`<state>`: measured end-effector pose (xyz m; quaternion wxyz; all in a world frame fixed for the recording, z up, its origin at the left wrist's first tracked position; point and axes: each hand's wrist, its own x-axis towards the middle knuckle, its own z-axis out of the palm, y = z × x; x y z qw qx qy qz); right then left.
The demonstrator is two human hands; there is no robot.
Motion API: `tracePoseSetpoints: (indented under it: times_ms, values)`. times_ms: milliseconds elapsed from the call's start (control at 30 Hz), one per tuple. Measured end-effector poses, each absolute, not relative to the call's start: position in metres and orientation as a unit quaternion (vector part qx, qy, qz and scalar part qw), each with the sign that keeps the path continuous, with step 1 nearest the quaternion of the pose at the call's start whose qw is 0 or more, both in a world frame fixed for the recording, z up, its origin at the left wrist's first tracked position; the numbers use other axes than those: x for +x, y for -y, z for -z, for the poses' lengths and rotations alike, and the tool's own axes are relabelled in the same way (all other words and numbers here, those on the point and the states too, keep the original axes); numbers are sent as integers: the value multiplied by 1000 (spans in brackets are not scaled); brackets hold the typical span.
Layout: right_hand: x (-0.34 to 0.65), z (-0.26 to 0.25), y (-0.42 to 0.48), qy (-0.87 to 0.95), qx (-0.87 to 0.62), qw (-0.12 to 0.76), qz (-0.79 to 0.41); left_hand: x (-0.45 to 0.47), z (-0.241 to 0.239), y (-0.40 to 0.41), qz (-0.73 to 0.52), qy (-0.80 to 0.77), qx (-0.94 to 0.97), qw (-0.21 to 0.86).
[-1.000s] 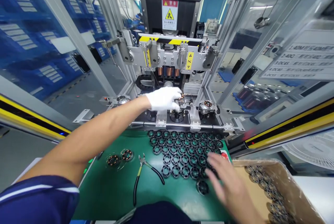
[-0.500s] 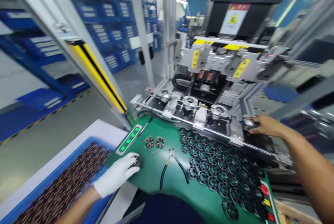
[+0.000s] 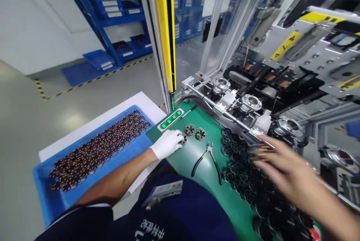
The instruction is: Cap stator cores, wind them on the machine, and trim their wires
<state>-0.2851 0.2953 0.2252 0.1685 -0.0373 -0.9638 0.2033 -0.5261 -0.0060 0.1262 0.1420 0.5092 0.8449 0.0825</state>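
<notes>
— What covers the counter [image 3: 180, 158]?
— A matt green mat, under bare bright metal machine fixtures [image 3: 250, 102].
— And the left hand [image 3: 168, 143]?
— White cloth glove; the tray [image 3: 42, 175] is glossy blue plastic.

Factory assembly station; winding machine [image 3: 281, 68], yellow light curtain [image 3: 164, 35], blue parts shelving [image 3: 112, 12], tray of wound stators [image 3: 95, 151]

gloved left hand [image 3: 168, 143] rests on the green mat [image 3: 208, 184] beside two wound stators [image 3: 195, 132] — blurred bare right hand [image 3: 284, 171] over black rings [image 3: 239, 166].

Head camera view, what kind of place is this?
Likely a motor-parts factory workstation: a winding machine, a blue tray of copper-wound stators, and blue storage shelves behind.
</notes>
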Motion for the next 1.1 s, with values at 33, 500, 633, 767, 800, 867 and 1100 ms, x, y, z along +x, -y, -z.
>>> tracePoseSetpoints:
  times_ms: [33, 500, 633, 767, 800, 867, 1100]
  values:
    - [-303, -207, -258, 973, 22, 141, -179, -526, -129, 4, -86, -845, 511, 131]
    - [-274, -135, -177, 970, -120, 193, -88, -521, -128, -42, -132, -797, 586, 66]
    - [-242, -118, -187, 960, -184, 192, -87, -518, -125, -53, -131, -797, 587, 64]
    - [-250, -101, -174, 948, -213, 208, -113, -517, -126, -47, -117, -794, 593, 65]
    - [-253, -100, -171, 944, -217, 220, -119, -516, -126, -44, -114, -793, 595, 65]
    - [-255, -105, -169, 935, -216, 249, -128, -514, -126, -36, -111, -792, 597, 65]
    - [-273, -168, -197, 686, -320, 183, -627, -503, -109, -13, -149, -837, 523, 58]
